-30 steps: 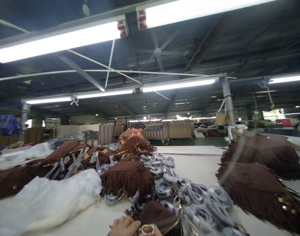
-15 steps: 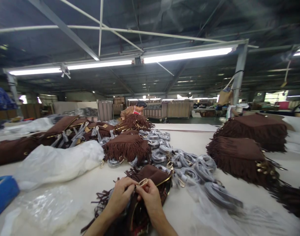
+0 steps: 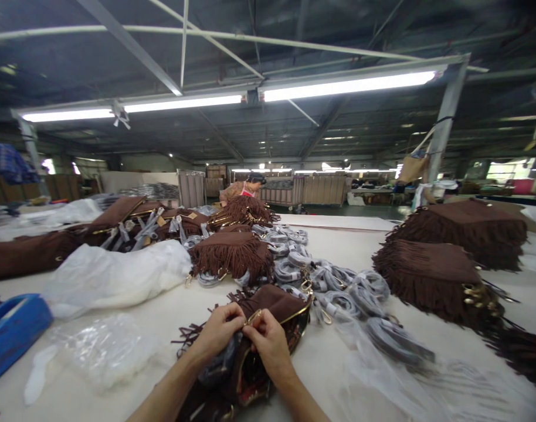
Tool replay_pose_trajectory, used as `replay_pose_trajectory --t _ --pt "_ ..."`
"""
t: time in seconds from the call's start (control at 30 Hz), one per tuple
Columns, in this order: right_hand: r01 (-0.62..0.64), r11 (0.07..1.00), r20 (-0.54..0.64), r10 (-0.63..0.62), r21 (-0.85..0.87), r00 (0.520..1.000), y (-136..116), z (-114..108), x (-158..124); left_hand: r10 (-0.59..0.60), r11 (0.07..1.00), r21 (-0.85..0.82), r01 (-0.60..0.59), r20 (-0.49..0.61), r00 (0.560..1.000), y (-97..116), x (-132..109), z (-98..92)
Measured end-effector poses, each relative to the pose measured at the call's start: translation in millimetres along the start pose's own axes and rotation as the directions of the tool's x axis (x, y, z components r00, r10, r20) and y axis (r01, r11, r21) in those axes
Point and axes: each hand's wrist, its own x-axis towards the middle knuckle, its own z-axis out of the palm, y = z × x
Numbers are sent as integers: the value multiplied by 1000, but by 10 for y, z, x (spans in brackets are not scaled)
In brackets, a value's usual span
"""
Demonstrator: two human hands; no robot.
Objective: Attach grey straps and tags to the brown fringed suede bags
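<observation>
A dark brown fringed bag (image 3: pixel 274 301) lies on the table in front of me, its gold zip partly open with a patterned lining in sight. Over it, my left hand (image 3: pixel 221 329) and my right hand (image 3: pixel 268 339) meet fingertip to fingertip. Both pinch a small gold metal clasp (image 3: pixel 253 316), mostly hidden by the fingers. Grey plastic-wrapped stuff (image 3: pixel 221 362) shows below my left hand. Beyond the bag are grey wrapped coiled straps (image 3: pixel 338 293) with gold hooks and another fringed bag (image 3: pixel 233 252).
Stacked fringed bags (image 3: pixel 430 269) stand at the right. White plastic wrapping (image 3: pixel 118 272), a clear plastic bag (image 3: pixel 105 349) and a blue holder (image 3: pixel 17 334) lie to the left on the white table (image 3: pixel 153 375). Across the table, a person (image 3: pixel 244 187) leans behind more bags.
The gold clasp, plainly seen between my fingertips before, is now more covered by them. My hands are closer together. The view has shifted slightly, showing more of the blue holder.
</observation>
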Motion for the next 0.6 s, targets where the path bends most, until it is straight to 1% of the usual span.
replay_pose_trajectory --t 0.07,0.1,0.13,0.2,0.23,0.27,0.3,0.37,0.4,0.47,0.53,0.6 --pt "30 999 -6 -30 -13 1000 -28 -22 20 12 1000 11 -11 -68 998 8 -7 -8" --pt "18 1000 -7 -18 -2 1000 -45 -34 28 40 999 42 -35 -118 992 20 -12 -18" --pt "-22 999 1 22 24 1000 -62 -45 35 84 993 93 -68 -178 981 36 -19 -30" --pt "-153 983 55 149 101 987 -96 -61 42 192 967 218 -128 -304 933 69 -33 -54" --pt "-221 963 91 209 154 974 -114 -66 43 230 956 256 -144 -346 910 80 -38 -61" --pt "-273 938 124 252 211 960 -136 -69 44 236 956 252 -148 -366 900 84 -41 -62" --pt "-302 913 143 272 275 952 -162 -70 46 202 971 196 -138 -359 911 81 -42 -57" --pt "-314 856 153 275 411 949 -230 -70 50 82 996 -22 -91 -284 955 53 -33 -33" --pt "-308 826 152 268 472 951 -271 -70 53 20 988 -143 -53 -225 974 33 -25 -17" --pt "-291 783 149 251 549 956 -353 -79 58 -67 948 -316 24 -124 990 -7 -7 8" --pt "-279 752 162 228 597 960 -411 -103 62 -102 924 -374 72 -61 993 -31 2 17" --pt "-261 744 171 197 616 965 -424 -142 63 -120 921 -376 101 -28 992 -35 -1 10"
